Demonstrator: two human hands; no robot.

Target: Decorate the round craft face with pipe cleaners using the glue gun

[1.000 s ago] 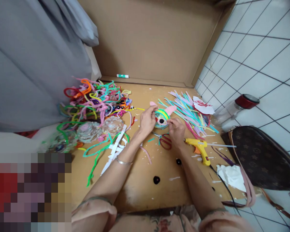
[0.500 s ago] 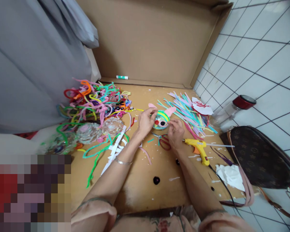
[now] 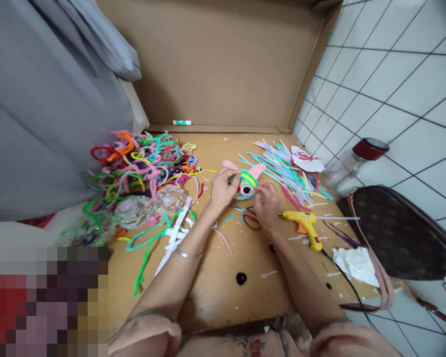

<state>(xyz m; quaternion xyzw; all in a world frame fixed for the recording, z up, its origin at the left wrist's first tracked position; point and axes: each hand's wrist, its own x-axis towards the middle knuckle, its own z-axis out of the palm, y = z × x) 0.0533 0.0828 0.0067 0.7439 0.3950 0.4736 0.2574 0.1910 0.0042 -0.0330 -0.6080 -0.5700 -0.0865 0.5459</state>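
Note:
A small round craft animal head (image 3: pixel 249 181) is held up between my hands at the middle of the table. Green and yellow bands wrap its top, two pink ears stick up, and a black-and-white eye shows on its front. My left hand (image 3: pixel 223 186) grips its left side with bent fingers, hiding part of the front. At the right edge my right hand (image 3: pixel 267 201) has thumb and fingertips pressed together on the head. Whether anything small is pinched there, I cannot make out. Red-handled scissors (image 3: pixel 251 218) lie just below it, partly behind my right hand.
Tangled pipe cleaners (image 3: pixel 141 161) and clear plastic balls (image 3: pixel 134 210) fill the left. Straight pipe cleaners (image 3: pixel 282 166), a yellow glue gun (image 3: pixel 301 218), crumpled tissue (image 3: pixel 351 263), a bottle (image 3: pixel 345 166) and a brown bag (image 3: pixel 397 233) are on the right. A cardboard panel (image 3: pixel 223 64) stands behind.
The view has shifted slightly. My left hand's fingers have moved a little over the front of the head, covering more of its red spot. Both hands stay at the head.

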